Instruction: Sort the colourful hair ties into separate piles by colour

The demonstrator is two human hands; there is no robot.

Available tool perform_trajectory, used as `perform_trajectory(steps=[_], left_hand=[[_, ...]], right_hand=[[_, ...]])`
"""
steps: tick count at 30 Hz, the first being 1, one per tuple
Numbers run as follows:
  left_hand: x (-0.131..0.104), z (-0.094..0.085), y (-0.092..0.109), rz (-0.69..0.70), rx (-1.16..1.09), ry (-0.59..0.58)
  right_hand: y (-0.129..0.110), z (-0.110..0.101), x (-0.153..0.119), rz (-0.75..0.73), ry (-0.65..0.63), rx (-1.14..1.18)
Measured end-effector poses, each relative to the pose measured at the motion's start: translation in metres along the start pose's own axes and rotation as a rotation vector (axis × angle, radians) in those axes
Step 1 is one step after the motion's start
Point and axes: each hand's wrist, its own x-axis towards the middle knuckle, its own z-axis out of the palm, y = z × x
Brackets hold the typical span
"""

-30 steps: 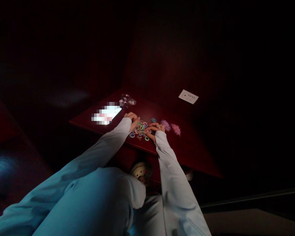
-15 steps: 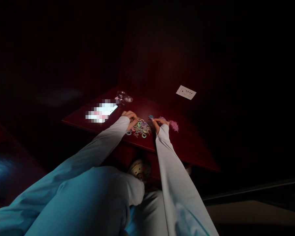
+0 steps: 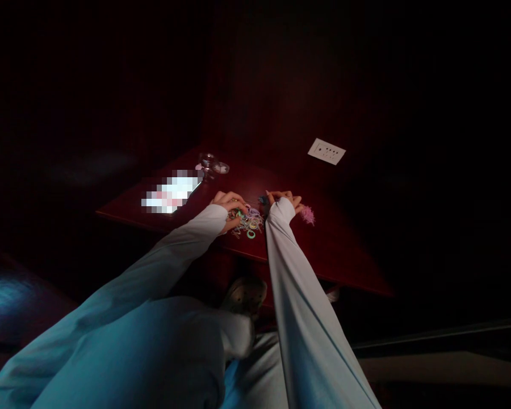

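A dark red table spreads beneath a person's left hand and right hand, which are apart from each other, with a lit phone left of the left hand and a socket on the wall beyond the right. Between the hands lies a pile of bands, the left fingers bent over its edge, while a pink clump sits just right of the right hand and a smaller blue clump beside its fingertips; whether either hand grips a band cannot be told.

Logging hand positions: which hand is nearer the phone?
Left. The left hand is right of the phone; the right hand is farther right, past the mixed pile.
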Motion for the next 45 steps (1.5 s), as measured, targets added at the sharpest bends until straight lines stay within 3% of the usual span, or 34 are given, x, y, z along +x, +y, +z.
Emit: perform_trajectory(steps=[5, 10, 19, 23, 29, 38, 45], left_hand=[[-0.001, 0.001, -0.005, 0.003, -0.005, -0.069], [-0.001, 0.008, -0.015, 0.012, -0.019, -0.055], [0.004, 0.013, -0.021, 0.024, -0.037, -0.038], [0.007, 0.015, -0.022, 0.045, -0.054, -0.036], [0.014, 0.016, -0.028, -0.005, -0.058, 0.058], [0.015, 0.008, -0.031, -0.013, -0.085, 0.130], [0.014, 0.007, -0.024, -0.021, -0.080, 0.118]], right_hand=[[0.001, 0.006, 0.000, 0.086, 0.073, 0.009], [0.000, -0.007, -0.012, 0.238, 0.143, 0.025], [-0.011, -0.023, -0.023, 0.216, 0.120, 0.084], [-0.015, -0.023, -0.026, 0.175, 0.127, 0.071], [-0.015, -0.021, -0.028, 0.070, 0.078, 0.099], [-0.028, -0.025, -0.045, -0.385, -0.333, 0.084], [-0.033, -0.025, -0.048, -0.406, -0.319, 0.053]])
